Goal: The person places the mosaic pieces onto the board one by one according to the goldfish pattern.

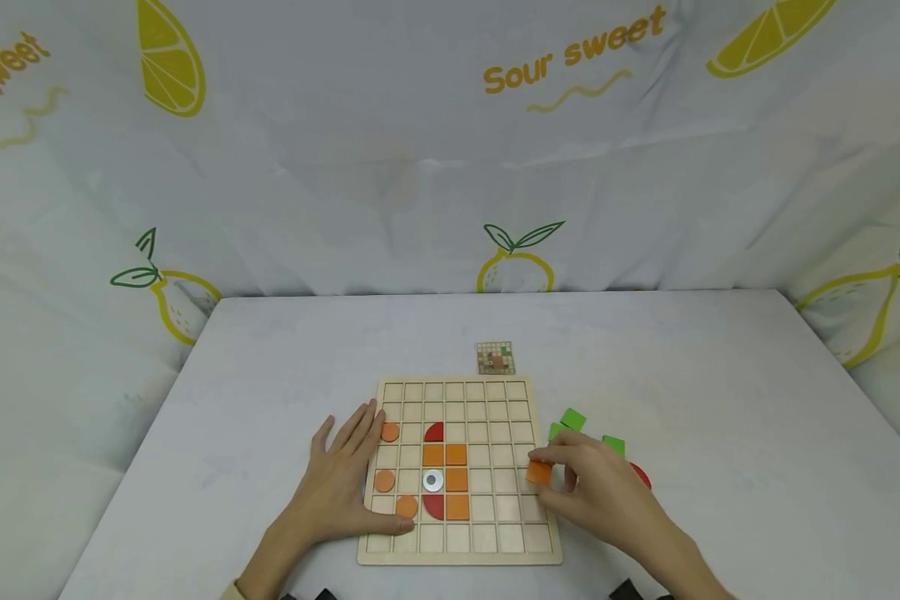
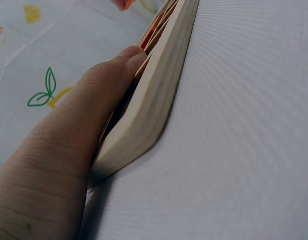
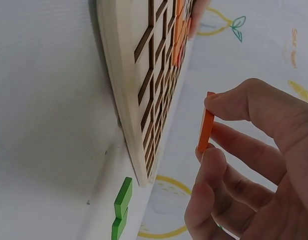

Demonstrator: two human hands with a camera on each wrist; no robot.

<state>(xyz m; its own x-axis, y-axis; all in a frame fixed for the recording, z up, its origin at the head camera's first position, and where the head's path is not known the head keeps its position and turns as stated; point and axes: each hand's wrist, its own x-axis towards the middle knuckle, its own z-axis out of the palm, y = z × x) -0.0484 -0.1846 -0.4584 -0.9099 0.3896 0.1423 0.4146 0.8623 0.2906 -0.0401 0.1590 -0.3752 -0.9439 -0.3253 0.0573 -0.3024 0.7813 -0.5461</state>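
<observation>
A wooden grid board (image 1: 495, 533) lies flat on the table. On its left edge rests my left hand (image 1: 337, 492), fingers spread, the thumb lying across the lower-left cells. Thumb and fingertips of my right hand (image 1: 600, 483) pinch an orange square tile (image 3: 206, 125) above the board's right edge. In the grid sit several orange squares (image 1: 457, 479), a red quarter-round (image 1: 434, 432) near the top of that group and another red one (image 1: 433, 507) lower down. Between them is a white round piece (image 1: 432, 481) with a grey dot. Orange discs (image 1: 384, 481) occupy cells at the left.
Green square tiles (image 1: 572, 418) lie right of the board, some partly behind my right hand. A red piece (image 1: 641, 475) shows past that hand. Beyond the board's far edge is a small patterned card (image 1: 496, 358). Dark objects (image 1: 626, 590) poke in at the bottom edge.
</observation>
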